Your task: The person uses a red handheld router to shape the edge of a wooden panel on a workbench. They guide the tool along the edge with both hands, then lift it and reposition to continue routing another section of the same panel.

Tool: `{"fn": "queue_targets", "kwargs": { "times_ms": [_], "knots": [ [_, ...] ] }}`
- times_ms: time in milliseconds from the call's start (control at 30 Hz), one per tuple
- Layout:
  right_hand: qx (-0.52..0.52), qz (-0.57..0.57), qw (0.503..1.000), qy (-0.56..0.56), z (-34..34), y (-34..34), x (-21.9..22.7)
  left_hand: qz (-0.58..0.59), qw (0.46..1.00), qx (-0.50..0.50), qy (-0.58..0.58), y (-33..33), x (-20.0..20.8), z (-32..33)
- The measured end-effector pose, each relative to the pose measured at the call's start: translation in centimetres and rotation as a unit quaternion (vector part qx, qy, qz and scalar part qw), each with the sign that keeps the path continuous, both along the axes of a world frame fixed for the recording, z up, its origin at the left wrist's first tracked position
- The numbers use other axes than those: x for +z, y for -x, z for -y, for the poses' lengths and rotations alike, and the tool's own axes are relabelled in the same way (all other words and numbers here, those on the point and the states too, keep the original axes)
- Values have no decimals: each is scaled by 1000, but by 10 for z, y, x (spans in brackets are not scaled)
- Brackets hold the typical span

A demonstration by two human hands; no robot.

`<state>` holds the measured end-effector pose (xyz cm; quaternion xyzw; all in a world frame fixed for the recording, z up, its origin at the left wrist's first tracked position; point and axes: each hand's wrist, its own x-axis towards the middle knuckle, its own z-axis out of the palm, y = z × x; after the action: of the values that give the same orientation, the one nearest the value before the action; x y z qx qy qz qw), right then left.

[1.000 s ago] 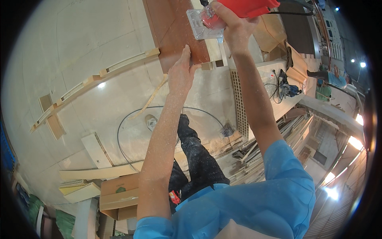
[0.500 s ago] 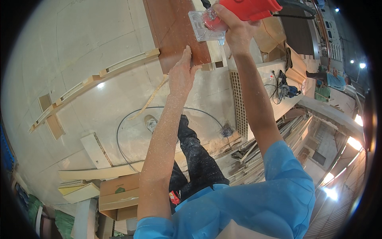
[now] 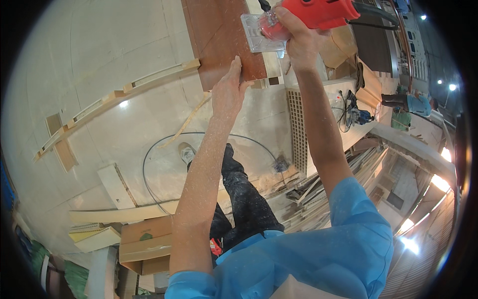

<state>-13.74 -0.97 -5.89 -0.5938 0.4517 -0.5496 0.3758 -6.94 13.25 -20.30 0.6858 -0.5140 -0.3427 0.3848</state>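
My right hand (image 3: 303, 47) grips a red trim router (image 3: 318, 12) with a clear plastic base (image 3: 262, 34). The base sits at the right edge of a reddish-brown board (image 3: 219, 35), and the cutter cannot be made out. My left hand (image 3: 228, 94) lies with its fingers stretched out at the board's near end, resting against the corner and holding nothing. Pale dust speckles both forearms. A dark cord (image 3: 381, 17) runs from the router's rear toward the right.
Pale wood strips (image 3: 164, 74) stretch leftward from the board. Across the floor loops a black cable (image 3: 144, 169) around my foot. A cardboard box (image 3: 144, 236) stands at lower left. Stacked offcuts (image 3: 343, 177) lie at right, near a blue power tool (image 3: 361, 117). Another person (image 3: 418, 104) is farther right.
The router and my right hand have shifted slightly right in the picture. My left hand stays at the board's near end. The whole view has moved a little.
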Motion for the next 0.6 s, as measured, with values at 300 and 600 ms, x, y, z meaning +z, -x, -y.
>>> {"fn": "queue_targets", "kwargs": {
  "times_ms": [300,600],
  "knots": [
    [50,17,998,16,1,1,1,2,1000,-2,8,-1,0,1],
    [45,-7,998,35,1,1,2,-14,999,-13,-49,-3,13,2]
  ]
}}
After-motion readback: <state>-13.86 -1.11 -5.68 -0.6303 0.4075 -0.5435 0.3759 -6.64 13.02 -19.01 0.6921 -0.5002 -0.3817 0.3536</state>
